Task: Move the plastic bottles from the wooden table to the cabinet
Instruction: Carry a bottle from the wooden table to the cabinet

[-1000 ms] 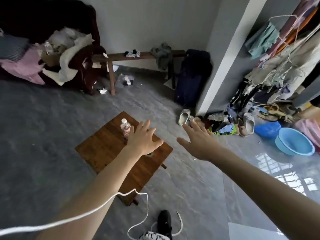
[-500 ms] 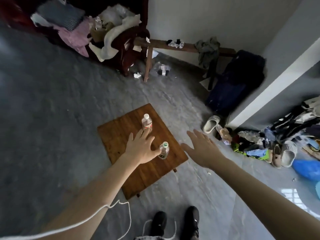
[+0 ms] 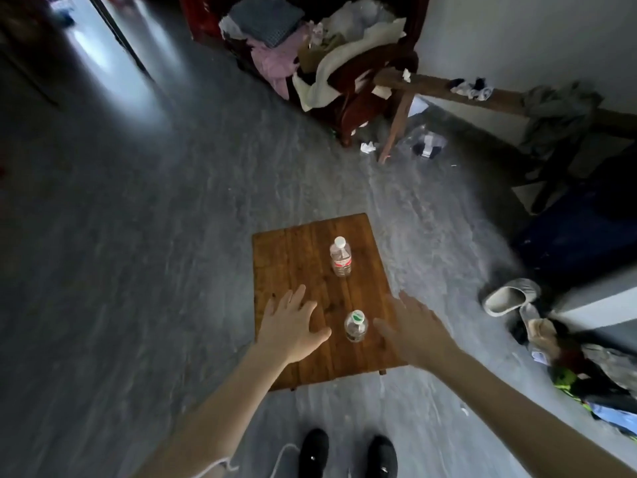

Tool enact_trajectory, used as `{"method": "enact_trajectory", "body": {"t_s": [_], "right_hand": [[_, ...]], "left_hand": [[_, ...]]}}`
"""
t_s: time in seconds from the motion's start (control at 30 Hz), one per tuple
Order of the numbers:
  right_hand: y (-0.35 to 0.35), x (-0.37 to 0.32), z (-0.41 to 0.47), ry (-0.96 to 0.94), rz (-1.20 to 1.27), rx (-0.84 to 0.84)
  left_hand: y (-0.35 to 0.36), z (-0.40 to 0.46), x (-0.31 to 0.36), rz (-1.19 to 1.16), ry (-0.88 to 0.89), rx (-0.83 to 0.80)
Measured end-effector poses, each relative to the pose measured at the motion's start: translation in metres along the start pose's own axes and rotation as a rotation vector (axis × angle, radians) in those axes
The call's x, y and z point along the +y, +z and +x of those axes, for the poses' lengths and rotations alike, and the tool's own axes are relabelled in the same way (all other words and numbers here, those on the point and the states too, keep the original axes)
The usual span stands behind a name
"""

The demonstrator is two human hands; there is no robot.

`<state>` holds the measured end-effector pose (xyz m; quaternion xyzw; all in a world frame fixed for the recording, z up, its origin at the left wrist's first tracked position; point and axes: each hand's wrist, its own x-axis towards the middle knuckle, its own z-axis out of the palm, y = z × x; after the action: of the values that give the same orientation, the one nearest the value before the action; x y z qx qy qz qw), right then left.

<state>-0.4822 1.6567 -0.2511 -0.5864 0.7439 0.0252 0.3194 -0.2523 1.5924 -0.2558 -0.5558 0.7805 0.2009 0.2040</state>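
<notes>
Two clear plastic bottles stand upright on a low wooden table (image 3: 296,257). The far bottle (image 3: 341,258) has a white cap and a red label. The near bottle (image 3: 356,326) has a green-and-white cap. My left hand (image 3: 291,322) hovers just left of the near bottle, fingers spread, holding nothing. My right hand (image 3: 413,327) hovers just right of the same bottle, also spread and holding nothing. Neither hand touches the bottle. No cabinet is plainly in view.
Grey floor surrounds the table. A chair piled with clothes (image 3: 331,53) and a wooden bench (image 3: 482,94) stand at the back. Slippers (image 3: 510,298) and a clothes heap (image 3: 593,377) lie at the right. My black shoes (image 3: 348,457) are below the table.
The view swung left and down, bringing the table to the centre. Both hands came in close on either side of the near bottle; the right hand moved over the table's edge.
</notes>
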Motion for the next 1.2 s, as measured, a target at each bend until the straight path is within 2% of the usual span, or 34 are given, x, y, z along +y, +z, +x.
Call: {"method": "enact_trajectory", "body": {"t_s": [0.13,0.33,0.47,0.7,0.97,1.07,1.2], "right_hand": [[0.020,0.024,0.015,-0.035,0.031,-0.038],[0.068,0.052,0.040,-0.031,0.056,-0.121],[0.106,0.061,0.068,-0.023,0.063,-0.141],[0.173,0.077,0.111,0.003,0.029,-0.121],[0.216,0.085,0.136,0.014,0.056,-0.118],[0.224,0.088,0.138,0.022,0.066,-0.116],[0.225,0.091,0.138,0.036,0.111,-0.105]], "left_hand": [[0.029,0.012,0.010,-0.039,-0.042,-0.022],[0.090,0.037,0.021,-0.073,-0.015,-0.097],[0.134,0.070,0.017,-0.114,-0.009,-0.089],[0.204,0.120,0.017,-0.301,0.018,0.098],[0.245,0.170,0.048,-1.016,0.234,0.314],[0.246,0.180,0.052,-1.080,0.300,0.466],[0.238,0.175,0.043,-1.053,0.320,0.517]]}}
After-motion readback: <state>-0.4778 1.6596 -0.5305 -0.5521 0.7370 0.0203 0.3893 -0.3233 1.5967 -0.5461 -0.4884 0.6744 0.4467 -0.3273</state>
